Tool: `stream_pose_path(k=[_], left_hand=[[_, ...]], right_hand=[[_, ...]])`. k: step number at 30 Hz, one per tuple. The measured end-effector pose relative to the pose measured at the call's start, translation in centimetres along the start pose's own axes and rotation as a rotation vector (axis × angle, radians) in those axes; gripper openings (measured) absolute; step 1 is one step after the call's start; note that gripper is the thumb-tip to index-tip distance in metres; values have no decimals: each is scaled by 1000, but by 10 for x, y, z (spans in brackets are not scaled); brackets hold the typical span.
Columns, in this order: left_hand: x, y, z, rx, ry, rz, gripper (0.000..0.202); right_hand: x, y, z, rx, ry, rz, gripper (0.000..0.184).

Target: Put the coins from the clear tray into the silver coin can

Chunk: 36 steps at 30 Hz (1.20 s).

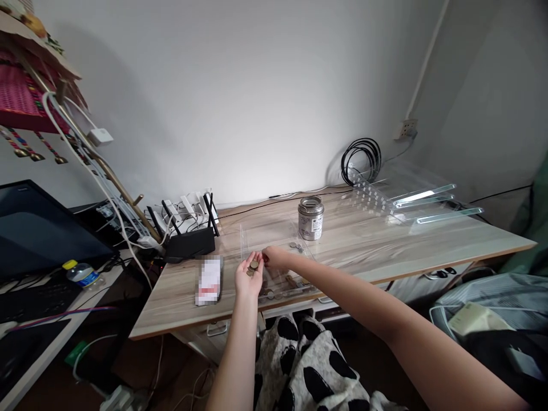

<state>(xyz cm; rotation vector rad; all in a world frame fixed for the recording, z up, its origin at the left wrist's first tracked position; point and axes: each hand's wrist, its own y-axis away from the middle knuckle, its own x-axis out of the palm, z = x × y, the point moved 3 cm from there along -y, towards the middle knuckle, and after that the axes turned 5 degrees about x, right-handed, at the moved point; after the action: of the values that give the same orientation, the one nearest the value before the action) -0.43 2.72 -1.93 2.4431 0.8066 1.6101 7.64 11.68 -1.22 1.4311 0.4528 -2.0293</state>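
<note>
My left hand [247, 281] is palm up, loosely cupped under a few coins [254, 265]. My right hand [274, 257] is just beside it on the right, fingers curled; I cannot tell whether they pinch anything. Both are over a clear tray [244, 242] on the table [368, 251], where more coins [293, 245] lie scattered. A metal tin [310, 220] stands near the tray's far right corner.

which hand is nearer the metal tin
Right: the right hand grip is left of the tin, on the wearer's side; the left hand grip, coins in its palm, lies farther left.
</note>
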Motion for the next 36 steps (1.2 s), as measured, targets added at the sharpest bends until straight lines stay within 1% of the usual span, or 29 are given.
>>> stream_pose_path(k=[2, 4, 7, 9, 11, 14, 16, 18, 20, 24, 29, 33, 36], left_hand=[[0, 2, 2, -5, -3, -24, 32], [1, 2, 6, -40, 3, -56, 31], [7, -2, 13, -99, 39, -59, 31], [8, -6, 16, -75, 65, -67, 29], [5, -10, 18, -39, 76, -86, 29], [-2, -12, 20, -65, 67, -53, 30], [-6, -12, 21, -74, 67, -24, 31], [-8, -11, 21, -52, 73, -40, 31], [-7, -11, 22, -35, 78, -78, 30], [-3, -11, 25, -66, 67, -102, 27], [-6, -11, 25, -29, 61, -136, 23], [-9, -13, 24, -6, 48, -178, 22], [-6, -12, 26, -71, 1, -146, 22]], right_hand=[[-13, -3, -2, 14, -38, -62, 14], [-26, -4, -3, 6, -87, -109, 20], [-36, -3, -5, -5, -141, -109, 27], [-33, 1, -8, 31, -122, -108, 26], [-23, 6, -12, 83, -63, -111, 26], [-3, 10, -15, 128, 5, -95, 30], [5, 11, -15, 150, 35, -91, 26], [9, 11, -15, 164, 53, -85, 21], [8, 11, -15, 174, 62, -79, 20], [3, 14, -16, 201, 62, -66, 29], [-2, 16, -13, 209, 46, -28, 24], [-14, 14, -9, 130, -16, -29, 15], [-30, 13, -6, 37, -93, -34, 21]])
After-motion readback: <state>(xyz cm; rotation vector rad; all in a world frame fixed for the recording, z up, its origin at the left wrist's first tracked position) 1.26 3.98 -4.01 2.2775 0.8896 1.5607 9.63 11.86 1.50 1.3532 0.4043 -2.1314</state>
